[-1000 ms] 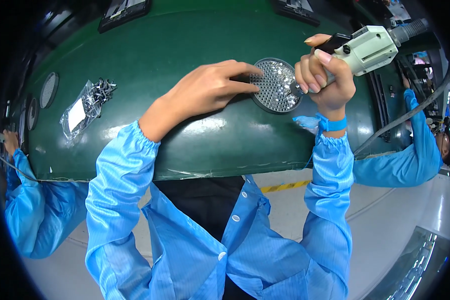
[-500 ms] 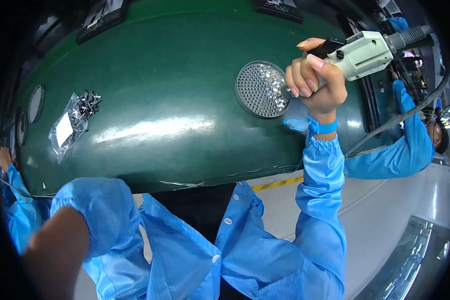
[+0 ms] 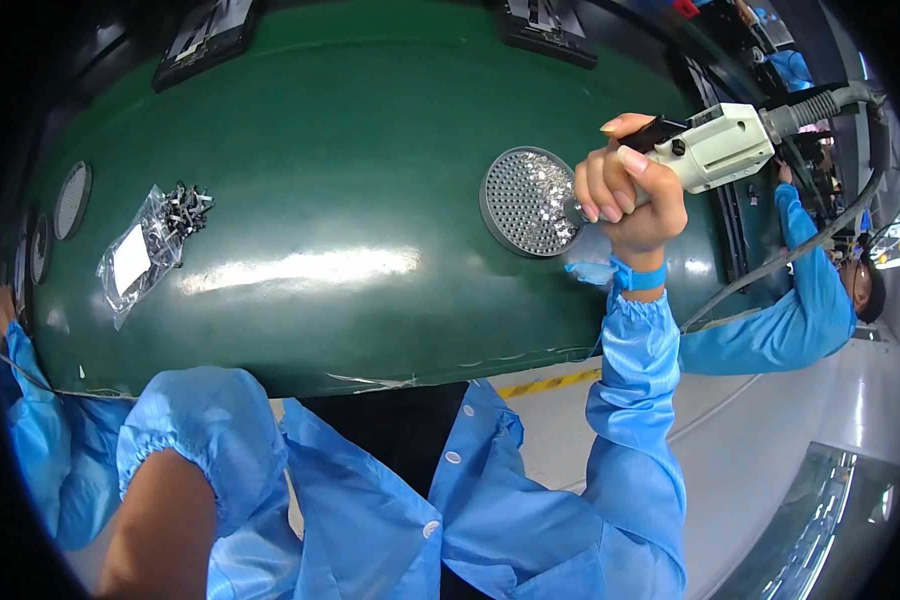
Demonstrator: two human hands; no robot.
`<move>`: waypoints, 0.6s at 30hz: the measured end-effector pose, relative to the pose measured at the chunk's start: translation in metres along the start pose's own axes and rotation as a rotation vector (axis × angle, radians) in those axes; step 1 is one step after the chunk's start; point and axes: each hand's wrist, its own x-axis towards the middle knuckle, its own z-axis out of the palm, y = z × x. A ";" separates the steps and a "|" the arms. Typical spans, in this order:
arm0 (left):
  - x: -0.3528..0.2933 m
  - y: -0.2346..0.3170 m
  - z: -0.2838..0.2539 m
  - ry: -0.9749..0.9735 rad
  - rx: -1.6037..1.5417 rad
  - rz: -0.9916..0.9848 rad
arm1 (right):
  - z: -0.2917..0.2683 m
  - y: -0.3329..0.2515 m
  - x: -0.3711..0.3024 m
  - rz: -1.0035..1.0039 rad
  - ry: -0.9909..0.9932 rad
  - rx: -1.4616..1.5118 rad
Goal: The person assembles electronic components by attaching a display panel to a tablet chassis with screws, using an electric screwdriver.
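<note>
My right hand [image 3: 630, 195] is closed around a pale electric screwdriver [image 3: 725, 148], with a cable running off its back end to the right. The thumb and forefinger lie along its black lever [image 3: 655, 132]. Its front end points down to the left, over a round grey perforated tray [image 3: 502, 232]. Small shiny metal pieces [image 3: 550, 190], probably screws, fill the tray's right side. A blue wrist strap [image 3: 642, 280] circles my right wrist. My bent left forearm [image 3: 170, 515] leaves the picture at the lower left, so the left hand is out of sight.
On the green tabletop [image 3: 350, 180] lies a clear plastic bag [image 3: 133, 262] with small black parts [image 3: 186, 212] at its mouth. More round trays [image 3: 72, 200] stand far left; dark fixtures [image 3: 548, 30] line the back. A co-worker's sleeve [image 3: 760, 335] is at the right.
The view has shifted slightly, so the table lies lower in it. My left forearm has swung to the right at the lower left. The right hand keeps the screwdriver at the tray.
</note>
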 end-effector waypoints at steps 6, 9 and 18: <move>-0.009 0.012 -0.015 0.066 0.023 -0.039 | 0.001 0.000 -0.004 -0.001 0.051 0.009; -0.009 0.012 -0.026 0.072 0.019 -0.045 | 0.001 0.002 0.001 0.000 0.036 0.021; -0.012 0.030 -0.034 0.140 0.017 -0.071 | 0.000 -0.002 -0.008 0.020 0.014 -0.048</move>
